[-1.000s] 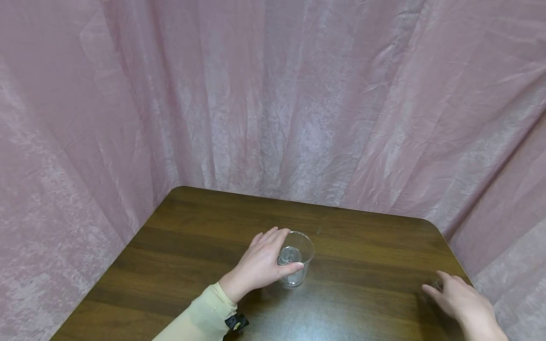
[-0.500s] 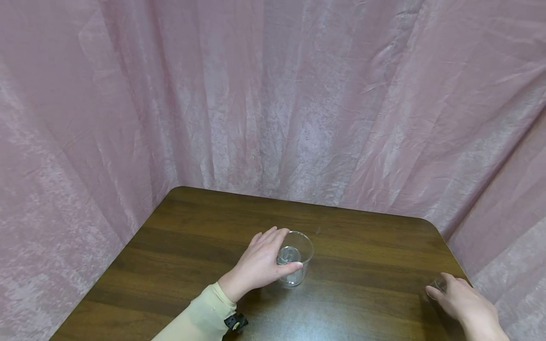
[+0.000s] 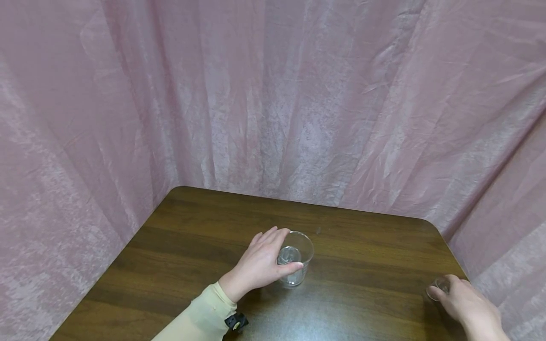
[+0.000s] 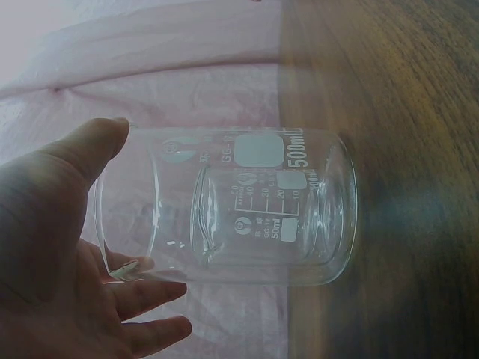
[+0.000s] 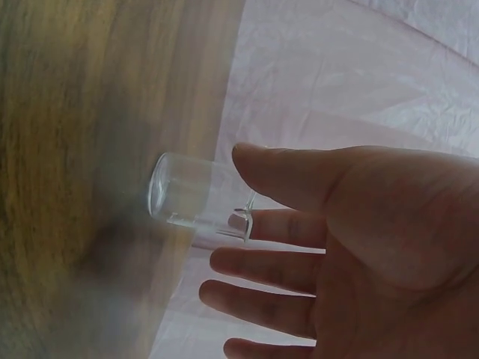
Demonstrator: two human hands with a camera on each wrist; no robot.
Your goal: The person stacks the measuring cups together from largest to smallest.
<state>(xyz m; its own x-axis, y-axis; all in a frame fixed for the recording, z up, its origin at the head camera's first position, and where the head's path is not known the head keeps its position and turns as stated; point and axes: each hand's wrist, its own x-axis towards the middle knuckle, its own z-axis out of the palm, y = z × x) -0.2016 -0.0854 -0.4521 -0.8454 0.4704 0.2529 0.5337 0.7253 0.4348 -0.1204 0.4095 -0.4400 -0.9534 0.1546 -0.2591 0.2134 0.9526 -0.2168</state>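
Note:
A large clear glass beaker marked 500ml stands upright on the table, with smaller beakers nested inside it; a 50ml beaker can be read there in the left wrist view. My left hand holds the large beaker by its upper part, thumb on the near side and fingers round the far side. Over by the right edge, my right hand pinches a small clear beaker near its rim between thumb and index finger, the other fingers stretched out. Whether this small beaker touches the tabletop is hard to tell.
The brown wooden table has rounded far corners. Pink curtains hang behind it and along both sides. The right hand is close to the table's right edge.
My right hand has shifted slightly to the right and down, and more of the small beaker shows beside its thumb. The left hand and large beaker have stayed in place.

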